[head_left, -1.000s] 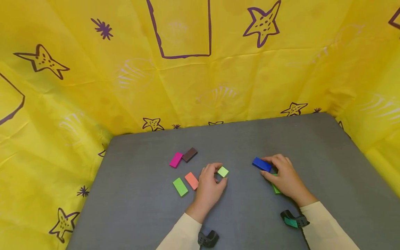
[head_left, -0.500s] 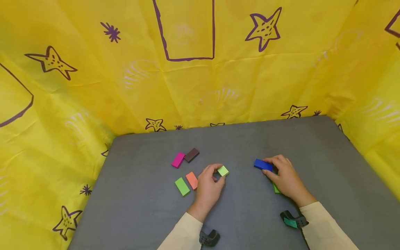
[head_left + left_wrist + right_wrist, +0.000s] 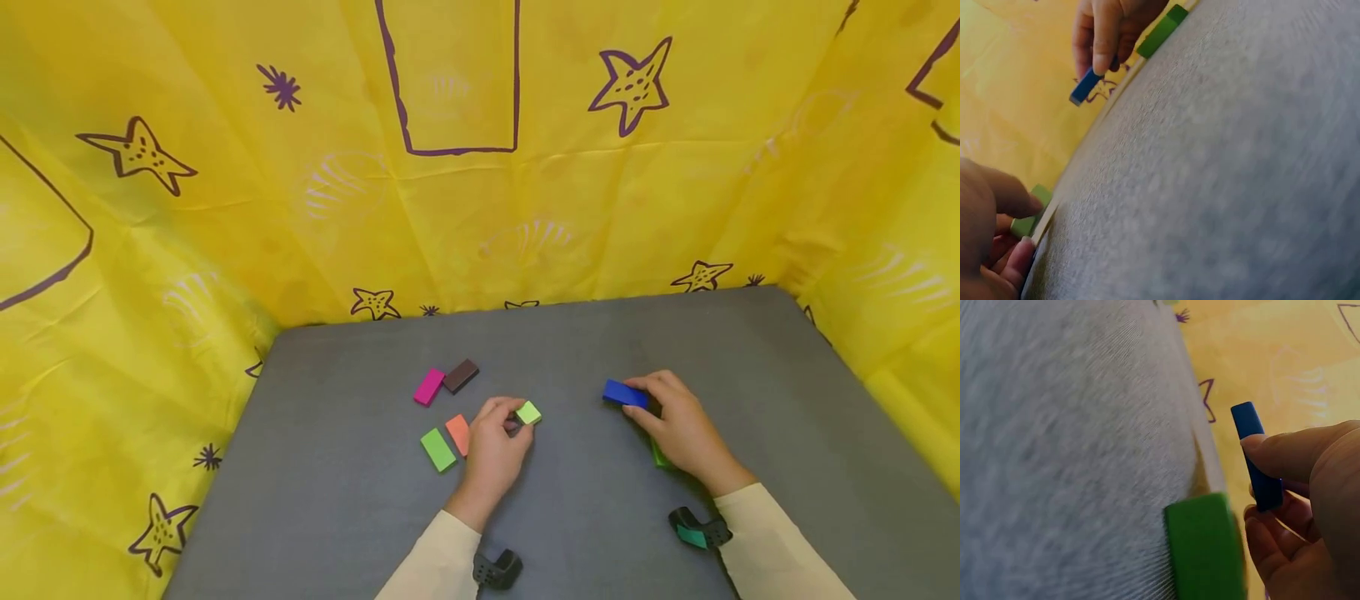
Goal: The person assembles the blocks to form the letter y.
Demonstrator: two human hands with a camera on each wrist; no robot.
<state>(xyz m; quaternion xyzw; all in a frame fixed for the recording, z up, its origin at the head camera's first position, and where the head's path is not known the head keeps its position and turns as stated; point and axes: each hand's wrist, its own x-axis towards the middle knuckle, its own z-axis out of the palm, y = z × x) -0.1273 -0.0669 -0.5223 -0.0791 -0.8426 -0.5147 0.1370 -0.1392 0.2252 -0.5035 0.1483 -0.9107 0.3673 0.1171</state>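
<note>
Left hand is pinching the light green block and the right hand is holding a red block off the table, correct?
Not quite: the block in the right hand is blue, not red, as the head and right wrist views show. The left hand does pinch the light green block.

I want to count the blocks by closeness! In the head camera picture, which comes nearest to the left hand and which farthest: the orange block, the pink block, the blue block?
1. Orange block: nearest, touching the left hand on its outer side.
2. Pink block: farther back and to the left, beside the brown block.
3. Blue block: farthest, off to the right, held by the right hand.
</note>
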